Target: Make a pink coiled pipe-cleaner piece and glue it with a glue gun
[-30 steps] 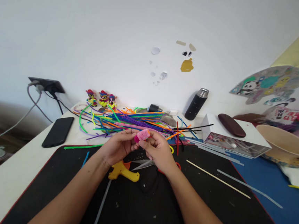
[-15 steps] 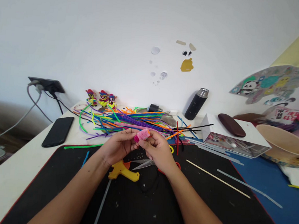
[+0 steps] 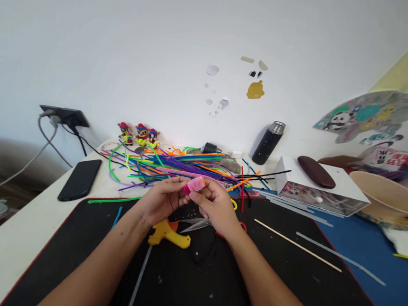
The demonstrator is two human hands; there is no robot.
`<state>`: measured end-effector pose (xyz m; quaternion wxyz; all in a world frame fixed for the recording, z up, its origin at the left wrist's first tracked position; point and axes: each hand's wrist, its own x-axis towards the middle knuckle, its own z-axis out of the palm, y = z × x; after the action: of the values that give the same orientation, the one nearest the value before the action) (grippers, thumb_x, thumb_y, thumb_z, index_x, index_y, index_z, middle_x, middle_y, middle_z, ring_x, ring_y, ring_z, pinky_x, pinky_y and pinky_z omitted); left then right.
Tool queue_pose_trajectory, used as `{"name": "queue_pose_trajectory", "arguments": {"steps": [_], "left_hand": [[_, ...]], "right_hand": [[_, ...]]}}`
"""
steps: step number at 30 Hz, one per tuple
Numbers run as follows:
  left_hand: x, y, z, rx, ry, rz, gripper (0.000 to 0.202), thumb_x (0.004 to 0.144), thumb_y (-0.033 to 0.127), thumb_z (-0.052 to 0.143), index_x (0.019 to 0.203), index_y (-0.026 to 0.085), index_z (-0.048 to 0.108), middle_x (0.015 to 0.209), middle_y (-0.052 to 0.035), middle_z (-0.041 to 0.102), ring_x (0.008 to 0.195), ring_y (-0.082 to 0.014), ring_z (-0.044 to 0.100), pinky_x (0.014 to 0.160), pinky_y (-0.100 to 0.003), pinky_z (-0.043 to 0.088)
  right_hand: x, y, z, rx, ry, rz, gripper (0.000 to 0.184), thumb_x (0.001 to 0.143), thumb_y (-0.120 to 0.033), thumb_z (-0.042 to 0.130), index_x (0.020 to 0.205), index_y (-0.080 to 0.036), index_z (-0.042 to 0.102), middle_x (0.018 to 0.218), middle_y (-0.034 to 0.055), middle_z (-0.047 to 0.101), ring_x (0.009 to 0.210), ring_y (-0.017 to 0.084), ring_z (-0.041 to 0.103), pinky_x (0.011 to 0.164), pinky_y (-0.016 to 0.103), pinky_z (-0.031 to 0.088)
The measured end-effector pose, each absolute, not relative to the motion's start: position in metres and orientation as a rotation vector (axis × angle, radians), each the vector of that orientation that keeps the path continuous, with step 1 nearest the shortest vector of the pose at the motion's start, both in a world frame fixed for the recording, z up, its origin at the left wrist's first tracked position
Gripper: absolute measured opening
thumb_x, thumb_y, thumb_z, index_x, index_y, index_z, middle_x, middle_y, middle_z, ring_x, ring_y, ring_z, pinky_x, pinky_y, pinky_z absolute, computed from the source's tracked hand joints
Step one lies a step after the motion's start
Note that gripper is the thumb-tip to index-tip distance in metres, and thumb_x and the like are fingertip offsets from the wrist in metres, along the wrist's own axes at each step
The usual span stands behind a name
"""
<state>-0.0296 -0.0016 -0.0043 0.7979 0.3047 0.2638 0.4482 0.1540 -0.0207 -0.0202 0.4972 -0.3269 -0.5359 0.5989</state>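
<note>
A small pink and magenta coil of pipe cleaner (image 3: 196, 184), with a bit of orange at its upper end, is held between both hands above the black mat (image 3: 107, 278). My left hand (image 3: 164, 198) pinches its magenta end, fingers closed. On the other side, my right hand (image 3: 216, 202) grips it with thumb and fingers. Below my hands lie scissors (image 3: 194, 226) with red handles, partly hidden by my right hand. The yellow glue gun (image 3: 172, 234) rests beside them, a clear glue stick (image 3: 138, 280) running out from it.
Colourful pipe cleaners (image 3: 189, 163) are heaped behind my hands. A phone (image 3: 79, 179) lies left; three small figures (image 3: 141, 135) stand at the back. A black flask (image 3: 268, 143), a white box (image 3: 324, 185) and a bowl (image 3: 388, 193) are rightward. A wooden stick (image 3: 298, 245) lies on the mat.
</note>
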Motion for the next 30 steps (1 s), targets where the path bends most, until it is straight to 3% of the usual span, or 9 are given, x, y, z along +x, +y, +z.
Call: {"name": "queue_pose_trajectory", "arguments": {"steps": [30], "left_hand": [[-0.0276, -0.0028, -0.0032, 0.643, 0.59, 0.98, 0.017, 0.078, 0.015, 0.088, 0.091, 0.01, 0.078, 0.079, -0.0055, 0.074, 0.064, -0.012, 0.068, 0.06, -0.019, 0.061]], "right_hand": [[0.1513, -0.0225, -0.0145, -0.799, -1.263, 1.458, 0.045, 0.081, -0.056, 0.088, 0.1, -0.021, 0.066, 0.056, -0.0106, 0.049, 0.039, 0.006, 0.035, 0.038, 0.022, 0.025]]}}
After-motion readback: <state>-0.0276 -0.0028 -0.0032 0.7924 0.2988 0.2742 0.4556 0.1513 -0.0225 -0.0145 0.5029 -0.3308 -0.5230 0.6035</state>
